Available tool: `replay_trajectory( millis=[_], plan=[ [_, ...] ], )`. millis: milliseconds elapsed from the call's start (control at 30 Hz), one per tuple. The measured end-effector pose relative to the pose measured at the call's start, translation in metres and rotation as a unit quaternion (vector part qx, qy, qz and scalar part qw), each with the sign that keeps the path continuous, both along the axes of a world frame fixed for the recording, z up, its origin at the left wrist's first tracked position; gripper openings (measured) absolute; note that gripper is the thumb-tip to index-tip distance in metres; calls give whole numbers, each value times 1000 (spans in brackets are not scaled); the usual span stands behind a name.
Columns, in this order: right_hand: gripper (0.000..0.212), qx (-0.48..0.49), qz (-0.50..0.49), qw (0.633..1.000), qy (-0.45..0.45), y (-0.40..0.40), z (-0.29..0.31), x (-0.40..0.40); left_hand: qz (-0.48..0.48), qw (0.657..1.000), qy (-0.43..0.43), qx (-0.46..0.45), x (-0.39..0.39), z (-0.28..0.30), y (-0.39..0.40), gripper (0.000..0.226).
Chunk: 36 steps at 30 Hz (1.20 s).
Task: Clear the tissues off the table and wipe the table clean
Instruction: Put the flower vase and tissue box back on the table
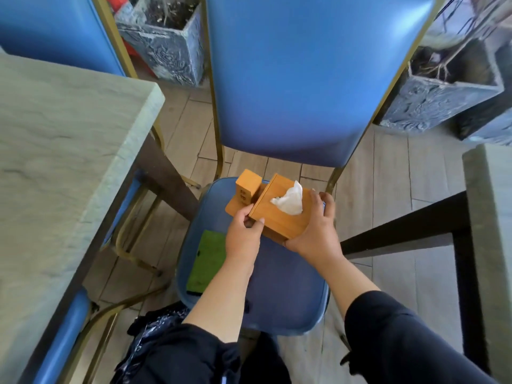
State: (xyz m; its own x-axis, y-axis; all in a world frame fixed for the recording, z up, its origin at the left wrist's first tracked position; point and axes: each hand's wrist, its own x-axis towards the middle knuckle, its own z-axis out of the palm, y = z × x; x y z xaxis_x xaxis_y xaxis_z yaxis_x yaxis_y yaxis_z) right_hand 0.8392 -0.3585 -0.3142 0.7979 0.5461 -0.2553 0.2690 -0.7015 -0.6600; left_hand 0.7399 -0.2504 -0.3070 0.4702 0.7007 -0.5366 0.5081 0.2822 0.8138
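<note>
A wooden tissue box with a small block stand on its left end sits over the back of a blue chair seat. White tissue sticks up from its top slot. My left hand grips the box's near left corner. Along the box's right side, my right hand is wrapped around it. A green cloth lies flat on the left part of the seat. The grey stone table fills the left side of the view.
The chair's tall blue backrest rises right behind the box. A second blue chair is tucked under the table at lower left. Another table's edge stands at the right. Grey stone planters sit on the tiled floor behind.
</note>
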Motion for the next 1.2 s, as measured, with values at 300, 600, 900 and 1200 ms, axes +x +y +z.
replay_trajectory(
  millis=[300, 600, 900, 1200],
  plan=[
    [116, 103, -67, 992, -7, 24, 120, -147, 42, 994, -102, 28, -126, 121, 28, 38],
    [118, 129, -73, 987, -59, 54, 215, -334, 29, 981, -187, 46, -307, 211, 62, 29],
    [120, 160, -18, 984, -72, 75, 262, -442, 87, 969, -225, 56, -426, 252, 80, 30],
    [120, 164, 59, 984, -36, 109, 273, -535, 168, 958, -221, 69, -531, 253, 104, 37]
  ],
)
